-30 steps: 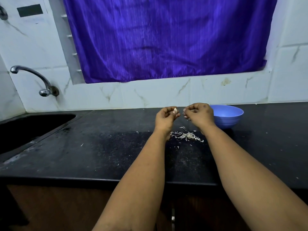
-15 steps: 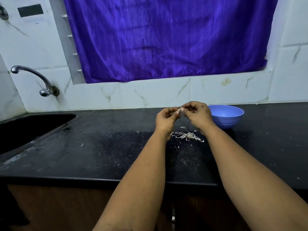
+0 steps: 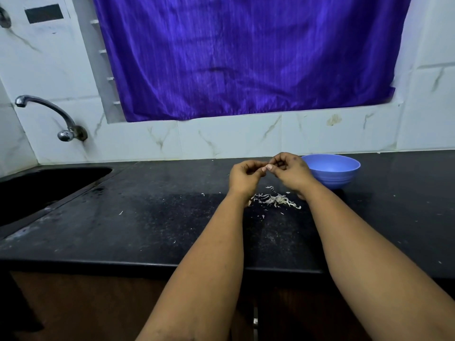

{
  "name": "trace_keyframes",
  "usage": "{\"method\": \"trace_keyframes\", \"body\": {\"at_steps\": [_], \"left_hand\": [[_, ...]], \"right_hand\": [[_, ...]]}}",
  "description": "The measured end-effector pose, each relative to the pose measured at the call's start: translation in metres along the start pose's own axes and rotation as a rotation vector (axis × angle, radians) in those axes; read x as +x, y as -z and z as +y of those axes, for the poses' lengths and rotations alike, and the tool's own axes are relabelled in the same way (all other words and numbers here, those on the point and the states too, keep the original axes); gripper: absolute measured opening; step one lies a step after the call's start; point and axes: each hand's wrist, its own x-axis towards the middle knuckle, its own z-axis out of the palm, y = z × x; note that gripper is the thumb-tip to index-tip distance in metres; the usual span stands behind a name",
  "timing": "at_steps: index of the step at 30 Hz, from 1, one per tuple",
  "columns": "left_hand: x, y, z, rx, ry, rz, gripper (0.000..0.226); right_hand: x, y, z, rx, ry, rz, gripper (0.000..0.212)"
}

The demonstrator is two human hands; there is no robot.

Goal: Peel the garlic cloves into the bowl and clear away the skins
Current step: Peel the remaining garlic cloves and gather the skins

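My left hand [image 3: 243,177] and my right hand [image 3: 290,172] meet fingertip to fingertip above the black counter, both with curled fingers. Between them they pinch a small pale garlic clove [image 3: 267,167], only a sliver of which shows. Below the hands lies a heap of white garlic skins [image 3: 275,200] on the counter. A blue bowl [image 3: 331,169] stands just right of my right hand, which hides the bowl's left edge. The bowl's inside shows nothing I can make out.
A dark sink [image 3: 37,188] is sunk into the counter at the left, under a metal tap [image 3: 49,114]. Stray skin flakes [image 3: 120,212] dot the black counter [image 3: 147,225]. A purple curtain [image 3: 246,57] hangs over the tiled back wall.
My hands have closed the gap between them and now touch at the fingertips. The right hand has shifted a little left, toward the clove in the left.
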Motion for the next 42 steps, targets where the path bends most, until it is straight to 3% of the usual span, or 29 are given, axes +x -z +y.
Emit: {"method": "trace_keyframes", "body": {"at_steps": [17,20,24,29,42], "left_hand": [[0.002,-0.001,-0.004,0.111,-0.02,-0.002,0.014],[0.0,-0.003,-0.002,0.002,0.029,0.003,0.017],[0.001,-0.005,0.002,-0.312,0.177,-0.009,0.023],[0.002,-0.004,0.0,-0.527,0.275,-0.141,0.009],[0.006,-0.001,0.0,-0.579,0.258,-0.015,0.017]], "right_hand": [[0.0,-0.001,0.003,-0.121,-0.078,-0.136,0.021],[0.0,-0.002,0.001,-0.183,-0.081,-0.111,0.016],[-0.002,-0.001,-0.004,-0.263,-0.028,-0.087,0.007],[-0.002,-0.003,-0.004,-0.253,0.032,-0.08,0.007],[-0.002,-0.004,-0.005,-0.234,0.004,-0.084,0.008]]}}
